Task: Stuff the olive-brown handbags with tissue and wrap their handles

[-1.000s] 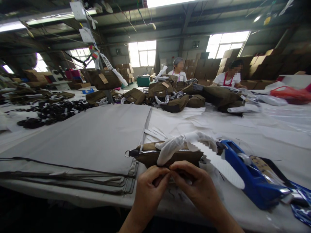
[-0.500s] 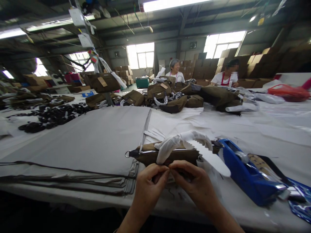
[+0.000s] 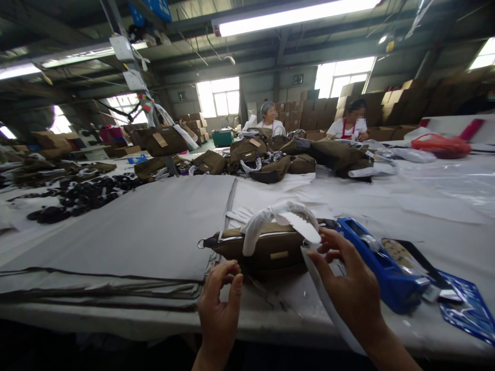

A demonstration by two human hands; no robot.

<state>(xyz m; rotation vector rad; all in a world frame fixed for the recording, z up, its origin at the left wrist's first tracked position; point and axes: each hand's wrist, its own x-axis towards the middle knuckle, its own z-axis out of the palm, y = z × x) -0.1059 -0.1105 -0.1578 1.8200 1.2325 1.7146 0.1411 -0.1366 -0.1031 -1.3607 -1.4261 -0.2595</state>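
Observation:
An olive-brown bag (image 3: 270, 252) with a silver zipper and a small tan label stands on the table in front of me. White wrapping (image 3: 253, 234) covers its handle, and a strip with a jagged edge (image 3: 303, 226) juts from the wrap. My left hand (image 3: 222, 296) is just below the bag's left part, thumb and fingers apart, with nothing between them. My right hand (image 3: 346, 278) is at the bag's right end, fingers parted, beside a white strap or strip (image 3: 328, 304) that hangs from there. No firm hold on it shows.
A blue tape dispenser (image 3: 382, 268) is right of the bag, near a blue patterned packet (image 3: 466, 306). Stacked grey sheets (image 3: 166, 226) lie left. Piled brown bags (image 3: 247, 149) and two people are across the table.
My hands have parted from their meeting point at the bag's front. The right has moved right and up, the left slightly left. The label now shows fully, and the view has shifted.

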